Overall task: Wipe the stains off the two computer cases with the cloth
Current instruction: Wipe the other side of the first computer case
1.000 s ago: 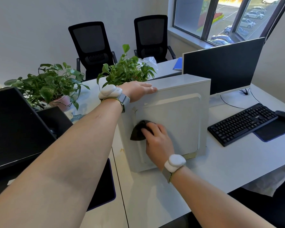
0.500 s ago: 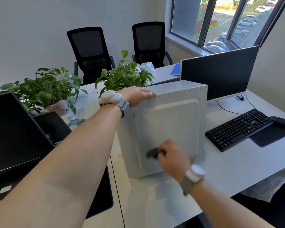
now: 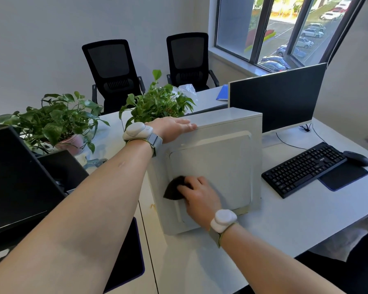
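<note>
A white computer case (image 3: pixel 223 158) stands upright on the white desk (image 3: pixel 285 221), its side panel facing me. My left hand (image 3: pixel 171 128) lies flat on the case's top front corner, fingers straight. My right hand (image 3: pixel 198 195) presses a dark cloth (image 3: pixel 173 188) against the lower left of the side panel, fingers curled over it. Most of the cloth is hidden under the fingers. Only one case is in view.
A black monitor (image 3: pixel 276 98) stands behind the case. A black keyboard (image 3: pixel 304 168), a mouse (image 3: pixel 357 158) and a dark mouse pad (image 3: pixel 344 177) lie to the right. Two potted plants (image 3: pixel 51 119) (image 3: pixel 157 102) stand behind on the left, a second dark monitor (image 3: pixel 15 179) at far left.
My right hand swept the cloth down to the panel's lower middle, then back up and left. My left hand has stayed on the top of the case.
</note>
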A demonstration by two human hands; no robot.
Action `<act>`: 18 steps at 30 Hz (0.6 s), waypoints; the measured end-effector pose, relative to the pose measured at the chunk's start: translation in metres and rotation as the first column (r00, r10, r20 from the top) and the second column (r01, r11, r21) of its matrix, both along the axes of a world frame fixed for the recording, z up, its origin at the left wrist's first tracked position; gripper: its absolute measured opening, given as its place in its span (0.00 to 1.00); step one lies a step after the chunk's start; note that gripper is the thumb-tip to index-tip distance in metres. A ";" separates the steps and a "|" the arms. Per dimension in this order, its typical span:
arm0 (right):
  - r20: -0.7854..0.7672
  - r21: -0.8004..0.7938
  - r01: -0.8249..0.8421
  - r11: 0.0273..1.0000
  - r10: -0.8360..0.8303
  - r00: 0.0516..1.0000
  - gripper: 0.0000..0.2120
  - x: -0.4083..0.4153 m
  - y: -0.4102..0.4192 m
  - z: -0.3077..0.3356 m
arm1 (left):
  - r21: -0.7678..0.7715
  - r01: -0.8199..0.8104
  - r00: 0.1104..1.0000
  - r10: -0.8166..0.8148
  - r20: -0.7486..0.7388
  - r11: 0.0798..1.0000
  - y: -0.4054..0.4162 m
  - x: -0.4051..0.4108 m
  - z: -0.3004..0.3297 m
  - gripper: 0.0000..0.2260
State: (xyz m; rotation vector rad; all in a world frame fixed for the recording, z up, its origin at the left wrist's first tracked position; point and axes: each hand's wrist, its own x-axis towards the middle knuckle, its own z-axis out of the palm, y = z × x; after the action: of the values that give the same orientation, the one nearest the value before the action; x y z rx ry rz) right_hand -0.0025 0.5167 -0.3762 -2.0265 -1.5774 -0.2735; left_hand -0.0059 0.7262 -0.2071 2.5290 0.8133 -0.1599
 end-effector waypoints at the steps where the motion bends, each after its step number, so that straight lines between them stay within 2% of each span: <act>1: 0.017 -0.018 -0.031 0.999 0.031 0.999 0.13 0.010 -0.001 0.005 | 0.005 0.004 1.000 -0.004 -0.002 1.000 0.000 -0.001 0.000 0.44; 2: 0.035 -0.012 -0.026 1.000 0.027 0.999 0.12 0.021 -0.003 0.014 | 0.008 0.005 1.000 -0.005 -0.005 1.000 0.001 -0.001 -0.001 0.44; 4: 0.023 0.084 0.089 0.992 -0.091 0.996 0.13 0.048 -0.008 0.035 | 0.010 0.005 1.000 -0.005 -0.008 1.000 0.001 -0.001 -0.002 0.43; 6: -0.098 0.220 0.285 0.933 -0.270 0.958 0.15 0.079 -0.014 0.055 | 0.017 0.004 1.000 -0.004 -0.009 1.000 0.001 -0.001 -0.002 0.43; 8: -0.329 0.262 0.502 0.824 -0.412 0.849 0.15 0.102 -0.020 0.065 | 0.019 0.003 1.000 -0.003 -0.011 1.000 0.000 -0.002 -0.001 0.43; 10: -0.556 0.233 0.691 0.685 -0.489 0.672 0.13 0.112 -0.019 0.069 | 0.027 0.020 1.000 -0.020 -0.019 0.999 -0.002 -0.002 0.000 0.40; 12: -0.663 0.176 0.791 0.586 -0.523 0.536 0.13 0.105 -0.009 0.072 | 0.044 0.036 0.999 -0.035 -0.030 0.998 -0.004 -0.003 0.002 0.36; 13: -0.659 0.166 0.796 0.582 -0.535 0.529 0.14 0.096 -0.003 0.073 | 0.048 0.044 0.999 -0.042 -0.035 0.998 -0.006 -0.004 0.003 0.37; 14: -0.628 0.188 0.769 0.611 -0.527 0.573 0.14 0.083 0.004 0.071 | 0.047 0.060 0.997 -0.058 -0.042 0.997 -0.005 -0.006 0.004 0.38; 15: -0.576 0.226 0.702 0.675 -0.488 0.656 0.16 0.070 0.008 0.069 | 0.051 0.073 0.996 -0.070 -0.053 0.996 -0.006 -0.007 0.005 0.41; 17: -0.357 0.278 0.443 0.852 -0.337 0.871 0.18 0.050 0.009 0.061 | 0.059 0.078 0.994 -0.073 -0.075 0.995 -0.008 -0.006 0.008 0.45; 18: -0.221 0.259 0.292 0.921 -0.238 0.946 0.18 0.044 0.007 0.057 | 0.061 0.069 0.995 -0.063 -0.083 0.996 -0.008 -0.006 0.008 0.45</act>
State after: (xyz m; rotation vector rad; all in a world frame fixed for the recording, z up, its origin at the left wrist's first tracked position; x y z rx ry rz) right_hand 0.0417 0.5233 -0.3191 -1.9672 -1.0773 -0.3820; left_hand -0.0115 0.7183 -0.1987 2.6255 0.7774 -0.2639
